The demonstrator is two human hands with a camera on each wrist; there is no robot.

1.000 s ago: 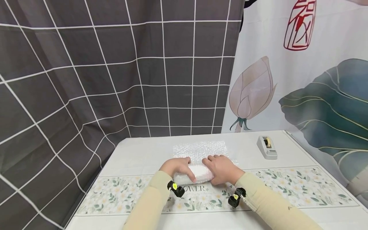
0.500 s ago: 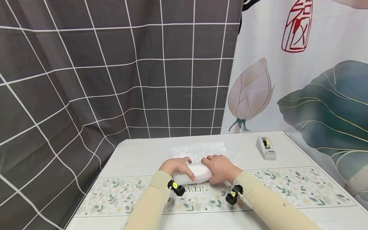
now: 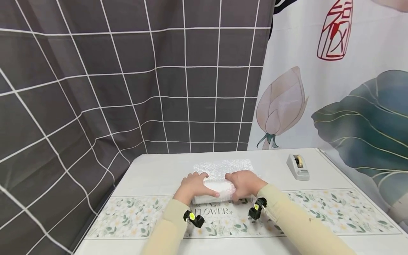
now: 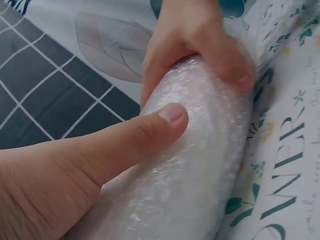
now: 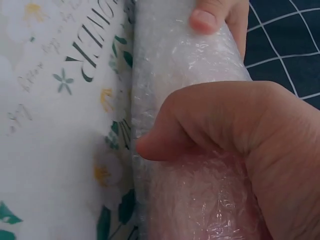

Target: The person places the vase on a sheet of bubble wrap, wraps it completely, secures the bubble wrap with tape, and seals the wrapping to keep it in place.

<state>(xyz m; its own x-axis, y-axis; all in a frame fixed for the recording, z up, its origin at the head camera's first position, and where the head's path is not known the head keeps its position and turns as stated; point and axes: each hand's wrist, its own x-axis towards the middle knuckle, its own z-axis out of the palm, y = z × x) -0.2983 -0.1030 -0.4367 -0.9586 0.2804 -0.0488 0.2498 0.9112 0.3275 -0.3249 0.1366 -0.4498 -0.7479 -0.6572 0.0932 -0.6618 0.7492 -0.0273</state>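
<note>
As seen from the head camera, appears to be at the rolling step, judging by the flat bubble wrap [image 3: 223, 166] spread just beyond the bubble-wrapped roll [image 3: 225, 192]. Note the roll lying crosswise on the table [image 3: 159, 170], just beyond the FLOWER lettering [image 3: 211, 211]. Find grip clamped at both ends: left hand [image 3: 193, 187] round the left, thumb laid on the near side; right hand [image 3: 245, 183] round the right, thumb bent down the near side. Cannot identify contents. Press evenly with both thumbs, so as to prevent skewing. Draw layers snug before turning, without flattening the bubbles. Check side edges for alignment. Leave the tape dispenser [image 3: 299, 167] standing at far right, well apart, until needed.
</note>
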